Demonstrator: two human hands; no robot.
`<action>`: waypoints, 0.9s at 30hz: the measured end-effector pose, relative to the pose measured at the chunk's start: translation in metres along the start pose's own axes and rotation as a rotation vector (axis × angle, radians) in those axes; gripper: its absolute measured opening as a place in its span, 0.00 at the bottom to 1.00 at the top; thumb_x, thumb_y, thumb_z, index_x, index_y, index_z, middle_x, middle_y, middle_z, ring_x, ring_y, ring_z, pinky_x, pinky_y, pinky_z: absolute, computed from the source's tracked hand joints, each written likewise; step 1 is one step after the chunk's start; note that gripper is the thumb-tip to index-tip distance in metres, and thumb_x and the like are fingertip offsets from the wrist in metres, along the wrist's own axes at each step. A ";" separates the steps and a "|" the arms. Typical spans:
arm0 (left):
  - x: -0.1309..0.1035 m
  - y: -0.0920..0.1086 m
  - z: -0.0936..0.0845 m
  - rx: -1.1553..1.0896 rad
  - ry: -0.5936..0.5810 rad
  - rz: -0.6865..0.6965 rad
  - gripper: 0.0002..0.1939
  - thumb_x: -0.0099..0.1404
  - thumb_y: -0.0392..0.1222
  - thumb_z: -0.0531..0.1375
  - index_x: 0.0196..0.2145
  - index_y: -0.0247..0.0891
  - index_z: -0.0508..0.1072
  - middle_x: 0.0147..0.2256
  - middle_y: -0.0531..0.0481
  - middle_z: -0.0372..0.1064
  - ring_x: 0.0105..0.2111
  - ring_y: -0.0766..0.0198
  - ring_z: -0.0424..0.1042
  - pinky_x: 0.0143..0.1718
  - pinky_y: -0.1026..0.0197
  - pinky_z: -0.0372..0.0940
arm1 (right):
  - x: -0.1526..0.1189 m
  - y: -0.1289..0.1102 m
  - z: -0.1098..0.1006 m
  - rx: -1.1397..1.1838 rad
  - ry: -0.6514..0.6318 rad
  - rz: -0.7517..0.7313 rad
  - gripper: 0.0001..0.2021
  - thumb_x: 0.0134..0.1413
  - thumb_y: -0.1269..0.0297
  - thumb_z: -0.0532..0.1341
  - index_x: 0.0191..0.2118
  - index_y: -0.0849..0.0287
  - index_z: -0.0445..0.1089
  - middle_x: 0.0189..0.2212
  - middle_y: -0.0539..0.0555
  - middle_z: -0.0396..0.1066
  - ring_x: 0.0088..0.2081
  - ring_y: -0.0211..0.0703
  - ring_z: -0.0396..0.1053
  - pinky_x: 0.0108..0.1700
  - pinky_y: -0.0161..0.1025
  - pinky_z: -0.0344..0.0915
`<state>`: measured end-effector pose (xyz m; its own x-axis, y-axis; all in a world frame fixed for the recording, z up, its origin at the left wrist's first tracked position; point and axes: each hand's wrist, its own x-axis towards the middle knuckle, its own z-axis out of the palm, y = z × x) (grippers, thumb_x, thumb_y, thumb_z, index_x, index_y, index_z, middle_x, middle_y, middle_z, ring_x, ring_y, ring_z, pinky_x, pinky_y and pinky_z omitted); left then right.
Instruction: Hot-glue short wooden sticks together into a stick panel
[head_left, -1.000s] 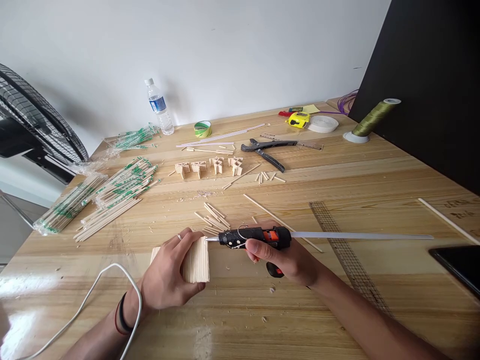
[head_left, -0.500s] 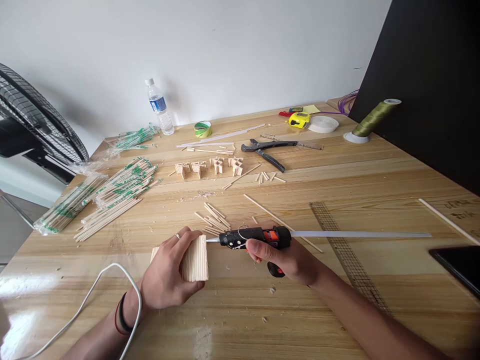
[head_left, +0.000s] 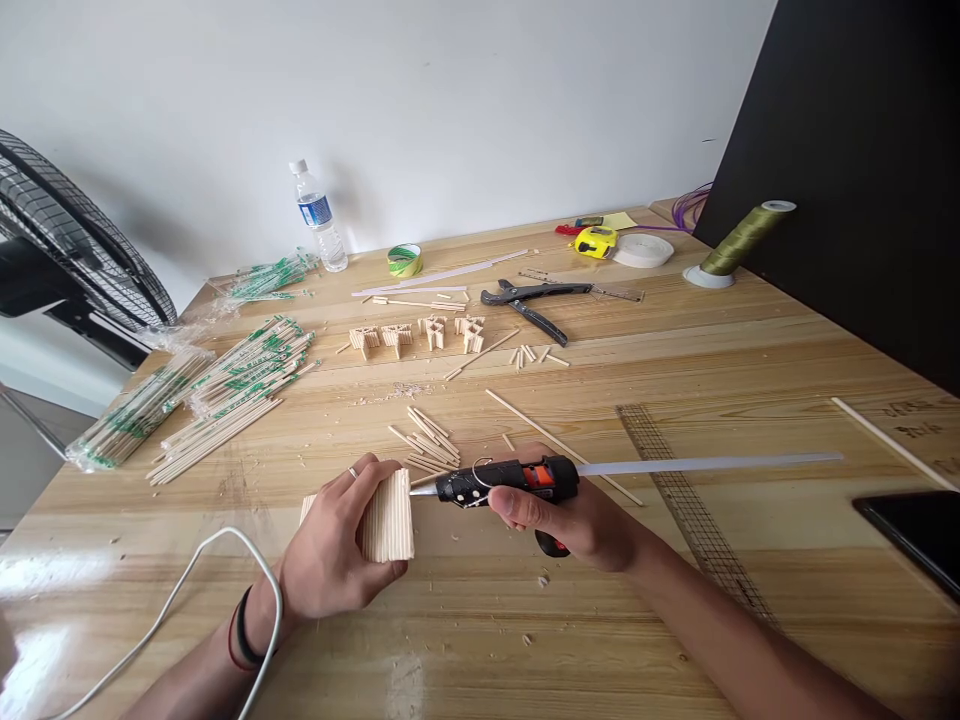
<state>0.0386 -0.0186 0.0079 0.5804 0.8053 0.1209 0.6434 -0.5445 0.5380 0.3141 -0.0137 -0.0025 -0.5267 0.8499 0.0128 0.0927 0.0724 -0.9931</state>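
My left hand (head_left: 334, 540) is closed round a block of wooden sticks (head_left: 388, 520) glued side by side, its ridged face toward me. In my right hand (head_left: 559, 515) is a black hot glue gun (head_left: 480, 483) with an orange part. Its metal nozzle points left and meets the block's right edge near the top. A long, pale glue stick (head_left: 705, 464) runs out of the gun's back to the right. Just beyond the nozzle lies a loose pile of short cut sticks (head_left: 427, 440). My fingers hide part of the block and the gun's handle.
Several small stick assemblies (head_left: 433, 332) stand farther back, near black cutters (head_left: 536, 298). Wrapped chopsticks (head_left: 240, 370) lie left, by a water bottle (head_left: 319, 220) and a fan (head_left: 67, 230). A ruler (head_left: 694, 510) and a phone-like black slab (head_left: 911, 540) lie right. A white cord (head_left: 202, 545) crosses my left wrist.
The nozzle sits slightly lower along the block's edge. The glue stick's free end reaches less far to the right. My left hand keeps its hold on the block.
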 end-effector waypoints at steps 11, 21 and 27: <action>-0.001 -0.001 0.000 -0.013 -0.010 -0.020 0.29 0.57 0.38 0.63 0.56 0.41 0.63 0.44 0.46 0.69 0.37 0.55 0.72 0.41 0.53 0.70 | 0.000 -0.001 -0.001 -0.025 -0.015 0.007 0.31 0.62 0.32 0.56 0.23 0.55 0.57 0.20 0.46 0.53 0.25 0.38 0.53 0.27 0.39 0.50; -0.001 -0.001 0.000 -0.005 -0.017 -0.014 0.30 0.57 0.38 0.63 0.57 0.41 0.63 0.45 0.46 0.69 0.38 0.55 0.72 0.41 0.53 0.70 | -0.002 0.007 0.000 0.014 0.027 0.067 0.31 0.61 0.33 0.59 0.22 0.55 0.56 0.20 0.45 0.52 0.24 0.37 0.53 0.27 0.39 0.50; -0.001 -0.001 0.000 0.000 -0.029 -0.016 0.31 0.58 0.37 0.63 0.58 0.43 0.61 0.46 0.47 0.68 0.38 0.56 0.72 0.42 0.53 0.69 | -0.002 0.010 0.000 -0.017 0.052 0.112 0.32 0.60 0.30 0.58 0.23 0.55 0.56 0.20 0.45 0.51 0.25 0.38 0.54 0.30 0.40 0.52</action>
<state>0.0375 -0.0193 0.0072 0.5838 0.8071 0.0882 0.6530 -0.5314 0.5396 0.3164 -0.0146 -0.0127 -0.4677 0.8791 -0.0916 0.1630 -0.0161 -0.9865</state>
